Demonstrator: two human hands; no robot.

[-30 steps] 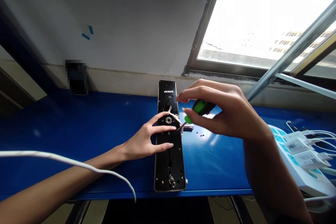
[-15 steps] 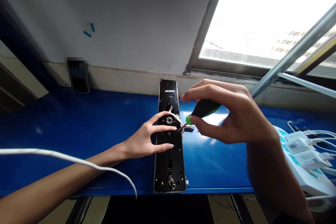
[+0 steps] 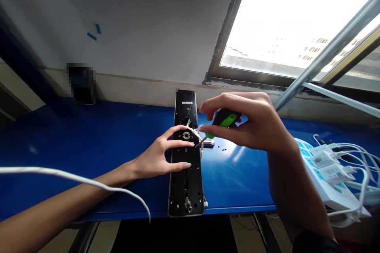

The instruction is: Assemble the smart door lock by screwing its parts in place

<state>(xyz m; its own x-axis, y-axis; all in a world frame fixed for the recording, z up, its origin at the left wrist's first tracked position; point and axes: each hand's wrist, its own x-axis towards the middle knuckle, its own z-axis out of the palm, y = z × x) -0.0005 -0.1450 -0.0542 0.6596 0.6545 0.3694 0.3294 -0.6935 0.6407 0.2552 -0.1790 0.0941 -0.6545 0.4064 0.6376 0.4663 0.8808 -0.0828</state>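
A long black metal panel (image 3: 178,182), with holes, posts and a round metal fitting, lies lengthwise on the blue table. My left hand (image 3: 160,154) rests across its middle, fingers spread and laid on the surface. White wires (image 3: 194,131) run out by its fingertips toward the panel's right edge. In my right hand (image 3: 249,120) is a screwdriver (image 3: 227,118) with a black and green handle, held tilted. Its shaft slants down to the panel beside my left fingertips; the exact tip contact is hard to make out.
Several small dark screws (image 3: 222,149) lie on the blue table (image 3: 237,182) right of the panel. A white power strip (image 3: 335,199) with chargers and cables sits at the right. A white cable (image 3: 89,182) hangs across the left foreground. Wall and window stand behind.
The view has shifted slightly to the right. My right hand has turned the screwdriver, showing more of the green on its handle. My left hand keeps its place on the panel.
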